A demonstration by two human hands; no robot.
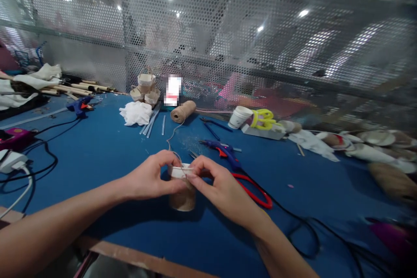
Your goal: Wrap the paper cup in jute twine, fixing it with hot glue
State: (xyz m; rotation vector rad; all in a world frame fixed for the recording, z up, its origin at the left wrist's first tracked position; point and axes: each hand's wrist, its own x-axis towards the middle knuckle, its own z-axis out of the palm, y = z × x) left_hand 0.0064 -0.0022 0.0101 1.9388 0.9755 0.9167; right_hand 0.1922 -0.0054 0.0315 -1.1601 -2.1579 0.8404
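A small cup, wrapped in brown twine below a white rim, is held between my two hands above the blue table. My left hand grips its left side, thumb in front and fingers at the rim. The fingertips of my right hand pinch at the right of the rim, where a strand of twine crosses. That strand runs back to a twine roll. Just right of my right hand lie a blue glue gun and red-handled scissors, partly hidden.
Pliers, a white cup, small baskets and white cloth stand or lie farther back. Another glue gun is at the left. Cables cross both sides. A perforated metal screen rises behind the table.
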